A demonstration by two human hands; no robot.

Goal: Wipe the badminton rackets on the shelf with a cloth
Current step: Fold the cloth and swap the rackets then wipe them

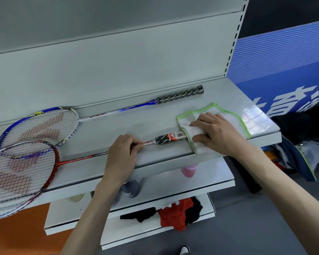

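Red racket lies along the shelf front edge, light and springy; left hand pinches its thin shaft just left of the grip. Right of that, right hand wraps the soft cloth round the handle end — best hold is that stiff grip, not the fragile strings.

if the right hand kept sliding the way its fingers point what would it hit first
The right hand, wrapping the cloth round the grip's end, points left along the red racket. It would run down the bare handle and probably meet the left hand pinching the shaft.
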